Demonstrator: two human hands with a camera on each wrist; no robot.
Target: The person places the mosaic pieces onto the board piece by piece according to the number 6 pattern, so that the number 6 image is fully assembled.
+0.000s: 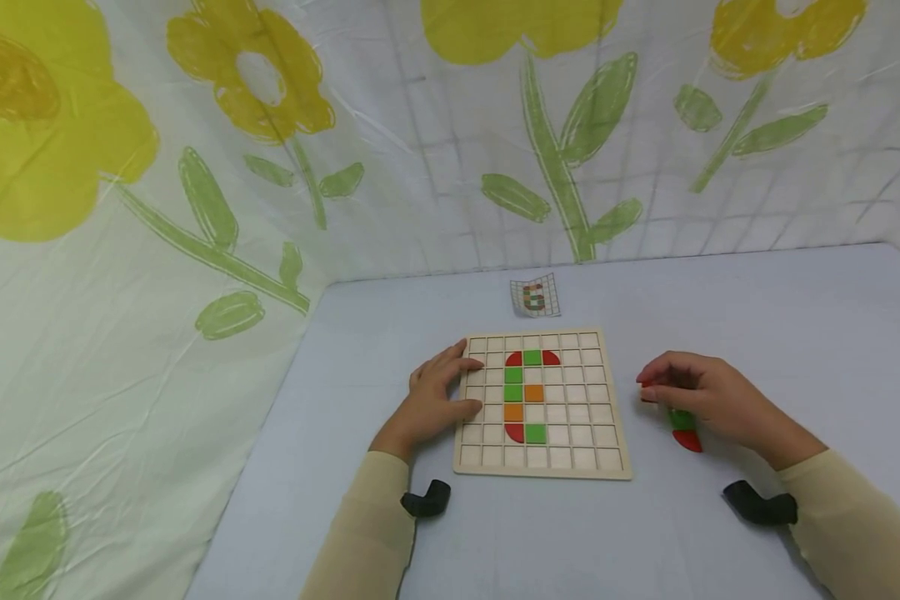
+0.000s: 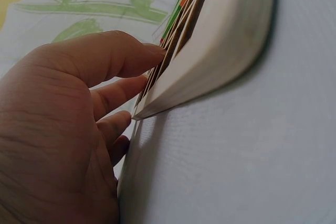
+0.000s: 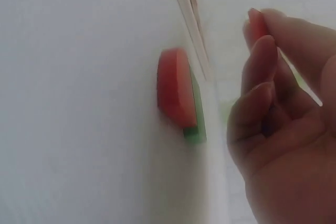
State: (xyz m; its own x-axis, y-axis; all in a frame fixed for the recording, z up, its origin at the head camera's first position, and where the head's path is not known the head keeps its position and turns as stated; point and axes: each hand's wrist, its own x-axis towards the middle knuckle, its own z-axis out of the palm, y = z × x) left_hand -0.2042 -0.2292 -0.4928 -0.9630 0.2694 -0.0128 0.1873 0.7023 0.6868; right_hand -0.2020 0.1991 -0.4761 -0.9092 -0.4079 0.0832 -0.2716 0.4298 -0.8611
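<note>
A wooden grid board (image 1: 577, 435) lies flat on the table, with red quarter-round, green square and orange square tiles set in some of its cells. My left hand (image 1: 431, 408) rests at the board's left edge; its thumb and fingertips touch the rim, as the left wrist view also shows. Right of the board, my right hand (image 1: 727, 400) pinches a small red tile (image 3: 257, 25) between thumb and fingers, raised off the table. Beneath that hand lie a loose red quarter-round tile (image 1: 687, 441) and a green tile (image 1: 681, 419), close together.
Behind the board sits a small, slightly curled pattern card (image 1: 536, 297) with a coloured grid picture. A white cloth (image 1: 390, 325) covers the table. Flower-printed fabric (image 1: 390, 167) hangs along the back and left. Black wrist mounts (image 1: 761, 504) stick out from both sleeves.
</note>
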